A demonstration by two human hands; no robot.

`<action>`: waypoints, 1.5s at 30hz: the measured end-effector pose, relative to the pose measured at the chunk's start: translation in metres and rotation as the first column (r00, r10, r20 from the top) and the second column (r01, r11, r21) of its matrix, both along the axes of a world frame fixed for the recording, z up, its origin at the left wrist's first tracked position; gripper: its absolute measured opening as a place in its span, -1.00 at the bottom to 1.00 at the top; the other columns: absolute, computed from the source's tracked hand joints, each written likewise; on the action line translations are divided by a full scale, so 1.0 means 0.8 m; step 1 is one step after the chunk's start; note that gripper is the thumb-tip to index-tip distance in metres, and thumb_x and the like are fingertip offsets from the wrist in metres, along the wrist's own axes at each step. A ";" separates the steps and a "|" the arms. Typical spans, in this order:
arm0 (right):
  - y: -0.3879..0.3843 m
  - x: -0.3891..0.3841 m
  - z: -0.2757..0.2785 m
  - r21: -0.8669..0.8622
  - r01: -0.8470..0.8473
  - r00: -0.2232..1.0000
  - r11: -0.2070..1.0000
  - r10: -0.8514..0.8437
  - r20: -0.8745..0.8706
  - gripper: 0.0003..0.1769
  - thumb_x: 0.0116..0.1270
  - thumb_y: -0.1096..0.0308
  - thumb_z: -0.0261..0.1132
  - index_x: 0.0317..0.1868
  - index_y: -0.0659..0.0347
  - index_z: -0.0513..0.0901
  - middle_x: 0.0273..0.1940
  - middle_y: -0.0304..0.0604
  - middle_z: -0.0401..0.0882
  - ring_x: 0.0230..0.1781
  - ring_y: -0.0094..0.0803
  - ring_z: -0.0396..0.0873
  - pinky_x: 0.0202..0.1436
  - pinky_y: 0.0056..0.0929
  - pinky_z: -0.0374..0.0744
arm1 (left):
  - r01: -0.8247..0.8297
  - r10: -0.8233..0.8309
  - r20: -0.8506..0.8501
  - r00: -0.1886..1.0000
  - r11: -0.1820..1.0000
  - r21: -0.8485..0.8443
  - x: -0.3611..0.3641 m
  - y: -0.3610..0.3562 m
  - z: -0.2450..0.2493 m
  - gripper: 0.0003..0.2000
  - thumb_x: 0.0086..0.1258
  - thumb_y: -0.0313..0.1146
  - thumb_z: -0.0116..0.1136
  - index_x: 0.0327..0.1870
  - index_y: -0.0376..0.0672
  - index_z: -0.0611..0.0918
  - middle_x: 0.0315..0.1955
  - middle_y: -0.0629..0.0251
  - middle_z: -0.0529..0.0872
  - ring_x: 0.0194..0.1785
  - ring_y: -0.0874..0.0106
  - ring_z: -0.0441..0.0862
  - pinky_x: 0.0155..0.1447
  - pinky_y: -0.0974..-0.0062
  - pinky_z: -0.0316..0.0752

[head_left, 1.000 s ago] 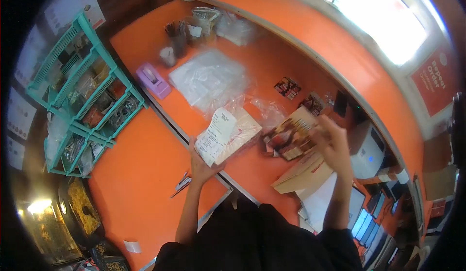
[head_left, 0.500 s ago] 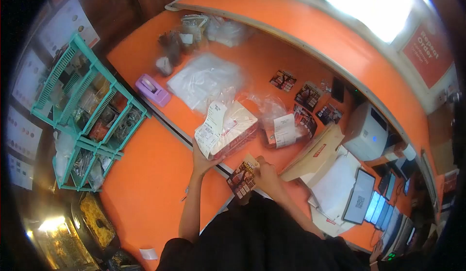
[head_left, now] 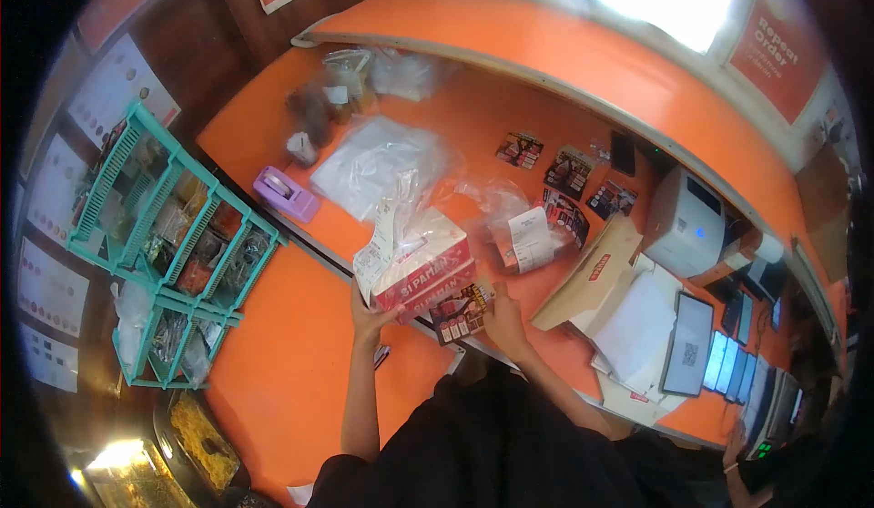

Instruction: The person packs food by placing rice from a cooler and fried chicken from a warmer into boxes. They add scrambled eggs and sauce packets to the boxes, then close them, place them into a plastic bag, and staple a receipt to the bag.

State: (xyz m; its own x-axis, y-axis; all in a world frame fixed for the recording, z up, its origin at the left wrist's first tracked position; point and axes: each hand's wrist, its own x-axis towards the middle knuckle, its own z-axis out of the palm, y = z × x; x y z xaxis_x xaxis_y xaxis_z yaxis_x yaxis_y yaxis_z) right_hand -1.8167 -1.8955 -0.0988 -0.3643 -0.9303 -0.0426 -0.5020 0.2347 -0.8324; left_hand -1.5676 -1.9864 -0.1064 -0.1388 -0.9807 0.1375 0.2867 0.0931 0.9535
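- Step in hand, as I judge it: a printed leaflet (head_left: pixel 460 312) is being matched to the red-and-white box (head_left: pixel 426 267), which sits tilted at the near edge of the orange counter (head_left: pixel 273 344).
- Grip, left hand (head_left: pixel 366 312): fingers are clasped on the box's near left corner. A long receipt (head_left: pixel 375 255) hangs down that same corner. I cannot tell whether the thumb pins it.
- Grip, right hand (head_left: pixel 506 321): the leaflet is pinched at its right end, and its far edge touches the box's near lower edge.
- Next move, in my reading: the leaflet must go flat against the box, or under the receipt, while the left hand keeps the box steady. The receipt is loose paper and could slip or fold.
- Count, hands: two, both the wearer's own.
- Count, boxes: one.
- Count, leaflets: one is held, and four loose leaflets (head_left: pixel 569 171) lie flat beyond the box and to its right.
- Count, receipts: two. One is on the box, and a second receipt (head_left: pixel 530 238) lies on a wrapped packet (head_left: pixel 501 244) just right of the box.
- Count, single items: one purple tape dispenser (head_left: pixel 285 192) lies beyond the box to its left. One teal rack (head_left: pixel 173 235) stands further left. One white printer (head_left: pixel 685 226) stands well to the box's right.
- Clear bags (head_left: pixel 378 157): a stack lies beyond the box, and I cannot count it.
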 end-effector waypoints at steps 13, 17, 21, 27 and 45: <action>-0.115 -0.007 0.040 -0.180 -0.029 0.491 0.983 0.171 0.854 -0.68 0.46 0.26 0.14 0.04 0.28 0.64 -0.03 -0.13 0.69 -0.04 -0.30 0.65 0.10 -0.30 0.58 | 0.179 -0.167 0.220 0.961 0.983 -0.035 0.105 0.020 -0.036 0.24 -0.44 -0.27 0.70 0.46 -0.28 0.19 0.28 0.11 0.47 0.35 0.23 0.44 0.44 0.21 0.35; -0.108 -0.012 0.063 -0.003 -0.161 0.249 0.987 0.044 0.968 -0.62 0.49 0.15 0.03 -0.01 0.22 0.66 -0.10 -0.12 0.71 -0.15 -0.35 0.68 0.01 -0.38 0.62 | 0.213 -0.186 0.186 0.965 0.966 -0.144 0.024 0.017 -0.008 0.25 -0.38 -0.25 0.69 0.48 -0.24 0.12 0.32 0.12 0.41 0.40 0.25 0.38 0.47 0.20 0.31; -0.128 -0.020 0.020 -0.022 -0.074 0.467 0.997 0.055 0.883 -0.64 0.47 0.18 0.03 -0.04 0.22 0.67 -0.16 -0.13 0.71 -0.22 -0.38 0.68 -0.13 -0.40 0.63 | 0.253 -0.254 0.031 0.967 0.967 0.024 0.012 0.024 -0.007 0.32 -0.38 -0.34 0.69 0.53 -0.17 -0.01 0.39 0.12 0.31 0.47 0.22 0.28 0.49 0.16 0.26; -0.149 -0.030 -0.022 -0.022 -0.033 0.421 0.999 0.034 0.906 -0.66 0.44 0.15 0.05 -0.06 0.14 0.68 -0.22 -0.22 0.69 -0.25 -0.43 0.66 -0.18 -0.42 0.60 | 0.448 -0.423 0.172 0.890 0.880 -0.156 0.011 -0.005 -0.001 0.50 -0.39 -0.36 0.72 0.57 -0.06 -0.29 0.42 0.10 0.23 0.49 0.16 0.23 0.52 0.14 0.20; -0.248 0.011 0.103 0.399 -0.836 0.545 0.378 0.483 0.685 -0.66 0.41 0.32 0.20 0.08 0.32 0.65 0.06 -0.17 0.65 0.08 -0.45 0.57 0.20 -0.46 0.49 | 0.705 -0.543 -0.662 0.516 0.709 -0.033 0.059 -0.011 -0.049 0.19 -0.01 0.13 0.56 0.59 -0.02 0.00 0.53 0.20 0.11 0.56 0.23 0.11 0.56 0.14 0.06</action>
